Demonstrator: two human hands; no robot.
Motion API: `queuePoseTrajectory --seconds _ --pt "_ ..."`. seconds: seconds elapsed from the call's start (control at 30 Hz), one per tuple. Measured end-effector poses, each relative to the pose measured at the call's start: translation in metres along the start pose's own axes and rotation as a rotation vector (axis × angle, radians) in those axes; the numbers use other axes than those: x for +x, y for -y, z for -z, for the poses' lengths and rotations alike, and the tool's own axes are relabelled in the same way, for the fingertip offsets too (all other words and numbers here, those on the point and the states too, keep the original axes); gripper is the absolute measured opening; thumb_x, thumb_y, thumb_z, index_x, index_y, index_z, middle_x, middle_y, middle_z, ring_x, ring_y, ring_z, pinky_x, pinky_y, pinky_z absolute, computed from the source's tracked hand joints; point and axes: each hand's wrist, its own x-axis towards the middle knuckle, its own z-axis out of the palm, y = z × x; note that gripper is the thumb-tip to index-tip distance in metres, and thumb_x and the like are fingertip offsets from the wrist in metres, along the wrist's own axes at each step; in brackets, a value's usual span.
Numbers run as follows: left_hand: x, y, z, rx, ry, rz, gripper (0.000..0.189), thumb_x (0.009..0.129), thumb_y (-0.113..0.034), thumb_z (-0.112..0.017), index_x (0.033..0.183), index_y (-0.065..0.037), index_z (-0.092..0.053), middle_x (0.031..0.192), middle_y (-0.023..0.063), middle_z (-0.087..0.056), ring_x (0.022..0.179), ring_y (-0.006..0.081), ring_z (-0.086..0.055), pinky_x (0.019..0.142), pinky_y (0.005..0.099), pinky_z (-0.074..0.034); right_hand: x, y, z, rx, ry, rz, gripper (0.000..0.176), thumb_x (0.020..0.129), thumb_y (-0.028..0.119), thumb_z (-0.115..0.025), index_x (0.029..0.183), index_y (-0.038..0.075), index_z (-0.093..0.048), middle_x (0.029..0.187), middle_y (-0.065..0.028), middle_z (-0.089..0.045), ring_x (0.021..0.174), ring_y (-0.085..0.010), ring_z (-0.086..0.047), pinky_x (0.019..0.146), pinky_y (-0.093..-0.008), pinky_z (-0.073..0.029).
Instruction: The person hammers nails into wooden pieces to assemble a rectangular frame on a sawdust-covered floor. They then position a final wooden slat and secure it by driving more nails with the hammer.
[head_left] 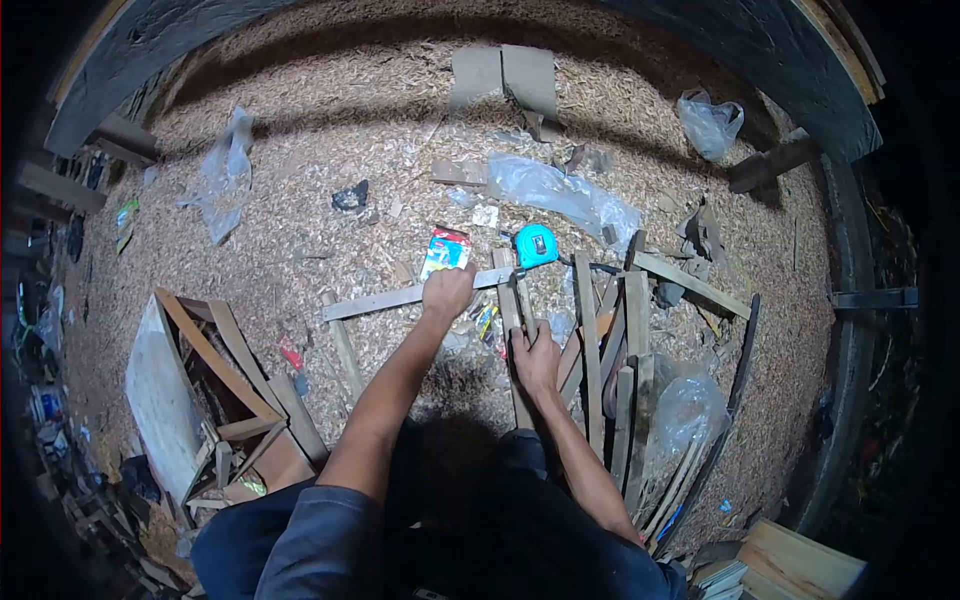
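My left hand point(448, 292) is closed over a pale wooden strip point(385, 301) and presses it down. This strip lies crosswise, its right end over the top of a lengthwise strip. Closed around a slim wooden-handled tool point(525, 303) is my right hand point(537, 355); the tool looks like a hammer, its small dark head by the strip's right end. Just beyond the hands sits a turquoise tape measure point(537, 245). A red, blue and yellow packet point(446, 252) lies past my left fingers.
Several wooden pieces point(637, 312) lie to the right, with a clear plastic bag point(688, 412) among them. At left stands a wooden frame with a pale panel point(165, 400). Wood shavings point(300, 210) cover the ground, with plastic sheeting point(560, 190) and a bent grey-brown sheet point(525, 78) farther off.
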Motion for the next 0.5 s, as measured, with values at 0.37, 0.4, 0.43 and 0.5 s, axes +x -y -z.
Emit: queuePoseTrajectory --seconds 0.37,0.4,0.43,0.5 --pt "0.004 0.002 0.010 -0.043 0.025 -0.043 0.031 0.083 -0.032 -0.064 0.098 -0.005 -0.065 0.077 0.0172 -0.069 0.075 0.0326 -0.069 0.067 0.0434 -0.056 -0.007 -0.008 -0.010 -0.218 -0.030 -0.011 0.060 0.074 0.036 -0.082 0.101 -0.005 -0.047 0.090 -0.0276 -0.060 0.084 -0.0457 -0.059 0.074 -0.0486 -0.046" --pt "0.005 0.003 0.009 -0.040 0.028 -0.047 0.031 0.083 -0.033 -0.064 0.098 -0.005 -0.065 0.078 0.0175 -0.069 0.076 0.0327 -0.069 0.068 0.0439 -0.056 -0.006 -0.009 -0.010 -0.217 -0.027 -0.009 0.060 0.074 0.036 -0.082 0.101 -0.005 -0.047 0.090 -0.0276 -0.060 0.084 -0.0457 -0.059 0.074 -0.0486 -0.046" --pt "0.005 0.004 0.008 -0.039 0.029 -0.045 0.031 0.083 -0.033 -0.064 0.098 -0.005 -0.065 0.078 0.0175 -0.069 0.076 0.0327 -0.069 0.068 0.0439 -0.056 -0.006 -0.011 -0.009 -0.162 -0.027 0.009 0.059 0.074 0.035 -0.082 0.100 -0.005 -0.047 0.089 -0.0271 -0.061 0.083 -0.0453 -0.060 0.074 -0.0483 -0.047" --pt "0.006 0.003 0.008 -0.020 0.024 -0.059 0.031 0.083 -0.033 -0.063 0.097 -0.006 -0.065 0.079 0.0176 -0.069 0.076 0.0326 -0.069 0.068 0.0440 -0.055 -0.005 -0.017 -0.008 -0.111 -0.031 0.029 0.058 0.073 0.034 -0.082 0.099 -0.005 -0.048 0.089 -0.0266 -0.061 0.082 -0.0449 -0.060 0.073 -0.0479 -0.047"
